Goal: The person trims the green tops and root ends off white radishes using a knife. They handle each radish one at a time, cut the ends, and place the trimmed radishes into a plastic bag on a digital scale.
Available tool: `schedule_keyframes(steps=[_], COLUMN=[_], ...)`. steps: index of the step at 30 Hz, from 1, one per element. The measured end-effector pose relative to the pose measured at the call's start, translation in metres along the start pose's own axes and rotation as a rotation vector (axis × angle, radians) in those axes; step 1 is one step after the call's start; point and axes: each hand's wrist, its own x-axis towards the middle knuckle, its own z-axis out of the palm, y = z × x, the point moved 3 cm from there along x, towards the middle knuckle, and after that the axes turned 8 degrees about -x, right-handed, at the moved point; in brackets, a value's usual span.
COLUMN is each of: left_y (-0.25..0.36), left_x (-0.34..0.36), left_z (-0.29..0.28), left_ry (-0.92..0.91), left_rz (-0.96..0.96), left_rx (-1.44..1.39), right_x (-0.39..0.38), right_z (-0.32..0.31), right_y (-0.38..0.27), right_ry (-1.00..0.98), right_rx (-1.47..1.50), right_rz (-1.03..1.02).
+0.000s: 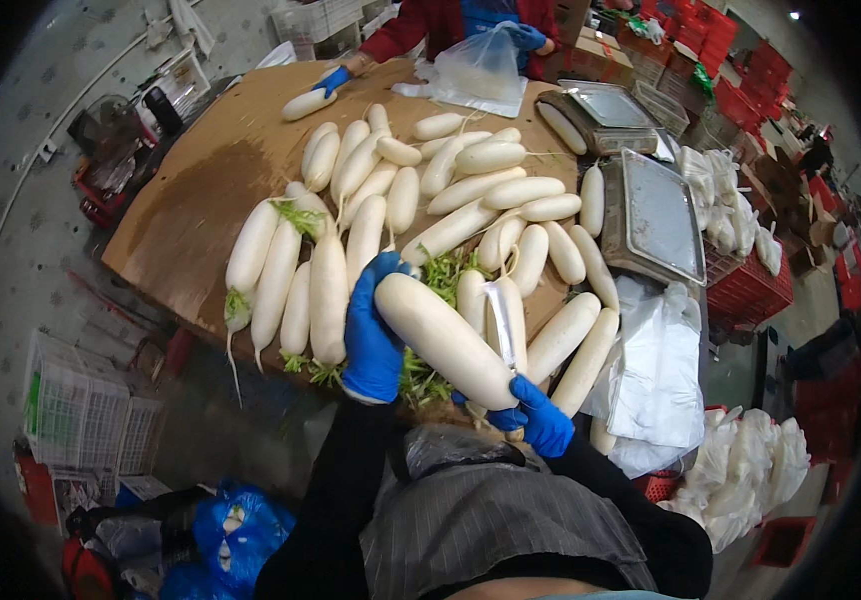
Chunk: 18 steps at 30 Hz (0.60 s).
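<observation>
A large white daikon radish (446, 340) is held slantwise above the near edge of the table. My left hand (373, 330), in a blue glove, is closed round its upper left end. My right hand (541, 418), also gloved in blue, is closed at the radish's lower right end, its thumb against it. From that hand the shiny blade of a knife (501, 322) points up and away; its handle is hidden in the fingers. Many more daikons (329, 295) lie beyond and beside my hands, some with green leaf stubs (301, 216).
Weighing scales (656, 215) and a stack of white plastic bags (656, 390) line the right side of the brown table (191, 150). Across it, a co-worker's gloved hand touches a daikon (309, 104); the other is at a clear bag (481, 70). Crates (76, 410) stand at left.
</observation>
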Motion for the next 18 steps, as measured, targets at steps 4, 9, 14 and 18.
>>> schedule_keyframes(steps=[4, 9, 14, 18], left_y=[0.024, 0.055, 0.064, 0.068], left_x=[0.008, -0.016, -0.029, -0.031], left_z=[-0.037, -0.116, -0.146, -0.145], left_ry=[0.092, 0.307, 0.435, 0.412], left_rz=[0.225, 0.272, 0.268, 0.341], left_rx=[0.367, 0.384, 0.418, 0.604], right_x=[0.014, 0.051, 0.137, 0.197], right_z=[-0.018, -0.007, -0.074, -0.103], right_y=[-0.006, -0.104, -0.183, -0.250], right_ry=[0.075, 0.497, 0.617, 0.814], right_rx=[0.101, -0.271, -0.285, -0.346], right_rz=[0.049, -0.159, -0.517, -0.555])
